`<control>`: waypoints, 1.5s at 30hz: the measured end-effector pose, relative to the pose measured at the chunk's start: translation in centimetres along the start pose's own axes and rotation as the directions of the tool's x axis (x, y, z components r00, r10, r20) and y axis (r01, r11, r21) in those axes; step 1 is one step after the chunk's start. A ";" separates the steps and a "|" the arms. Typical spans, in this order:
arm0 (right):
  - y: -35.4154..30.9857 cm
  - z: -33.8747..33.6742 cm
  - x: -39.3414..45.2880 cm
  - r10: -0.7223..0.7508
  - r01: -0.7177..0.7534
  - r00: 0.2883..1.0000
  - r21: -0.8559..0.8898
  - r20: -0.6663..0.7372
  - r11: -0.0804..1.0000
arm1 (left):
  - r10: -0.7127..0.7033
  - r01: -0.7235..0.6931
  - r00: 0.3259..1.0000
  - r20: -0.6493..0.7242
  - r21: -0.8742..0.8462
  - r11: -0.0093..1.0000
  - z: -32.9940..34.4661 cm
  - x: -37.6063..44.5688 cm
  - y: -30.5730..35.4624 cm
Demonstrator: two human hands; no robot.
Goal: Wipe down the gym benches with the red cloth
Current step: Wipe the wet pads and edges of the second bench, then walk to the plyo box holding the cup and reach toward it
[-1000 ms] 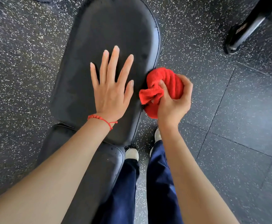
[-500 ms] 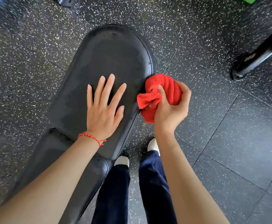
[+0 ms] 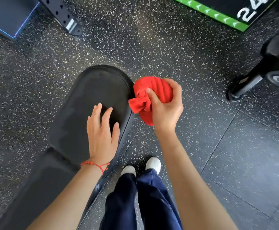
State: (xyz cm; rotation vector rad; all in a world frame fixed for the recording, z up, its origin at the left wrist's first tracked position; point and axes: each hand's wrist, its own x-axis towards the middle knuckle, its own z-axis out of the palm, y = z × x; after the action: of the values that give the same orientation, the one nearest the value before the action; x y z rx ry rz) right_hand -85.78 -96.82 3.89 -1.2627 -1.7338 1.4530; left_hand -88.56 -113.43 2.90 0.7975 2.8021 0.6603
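Note:
A black padded gym bench (image 3: 85,103) runs from the lower left up to a rounded end at the centre. My left hand (image 3: 102,135) is over the pad near its right edge, fingers apart and slightly curled, holding nothing. My right hand (image 3: 165,108) grips a bunched red cloth (image 3: 153,90) just beside the bench's right edge, near the rounded end. A corner of the cloth sticks out to the left under my thumb. Whether the cloth touches the bench side I cannot tell.
Speckled black rubber floor (image 3: 152,44) surrounds the bench. A green-edged box (image 3: 218,12) lies at the top right, a black rack foot (image 3: 65,19) and blue-edged mat (image 3: 6,19) at the top left. A machine base with a wheel (image 3: 251,80) stands at right. My feet (image 3: 140,166) are beside the bench.
The view has pulled back and the bench now appears lower and smaller. My left hand has lifted its flat fingers and slid toward the pad's right edge. The right hand keeps the cloth beside the bench.

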 end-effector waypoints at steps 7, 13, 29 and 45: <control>-1.6 -5.5 1.8 0.035 -0.035 0.999 0.009 0.020 0.999 | 0.173 -0.173 0.983 0.062 0.000 0.985 -0.4 3.7 6.1; -3.0 -10.5 4.9 0.074 -0.074 0.997 -0.026 -0.002 0.997 | 0.290 -0.291 0.951 0.107 -0.013 0.957 -0.2 8.2 12.1; -8.9 -19.1 20.9 0.084 -0.101 0.979 -0.085 -0.183 0.991 | 0.425 -0.428 0.868 0.257 -0.047 0.903 0.7 23.5 26.8; -13.7 -29.9 38.5 0.079 -0.089 0.973 -0.036 -0.219 0.995 | 0.433 -0.488 0.836 0.337 0.096 0.868 4.2 33.5 44.0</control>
State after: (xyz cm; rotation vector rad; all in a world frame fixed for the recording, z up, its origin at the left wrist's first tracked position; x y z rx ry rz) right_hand -80.24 -48.80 18.96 -1.4764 -1.5927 1.2742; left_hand -95.39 -60.54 18.19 1.5029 2.4138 0.3013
